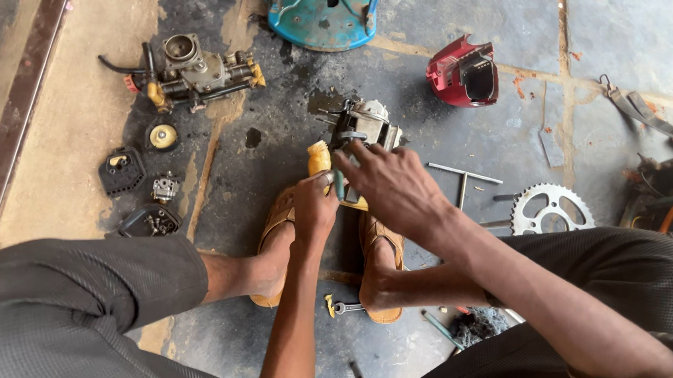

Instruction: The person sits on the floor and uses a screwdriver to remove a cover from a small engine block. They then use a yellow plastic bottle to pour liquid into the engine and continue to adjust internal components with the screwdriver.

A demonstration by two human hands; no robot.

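Observation:
I sit low over a stone floor with my feet in tan sandals. A grey metal engine part stands on the floor just beyond my toes. My left hand is closed round the yellow handle of a tool that points up towards that part. My right hand reaches over from the right, its fingers on the part's near side and pinching a thin dark shaft by the handle. The tool's tip is hidden by the fingers.
A carburettor assembly lies far left, with small black covers and a tray of screws below it. A blue stool, a red cover, a T-handle wrench and a sprocket surround me.

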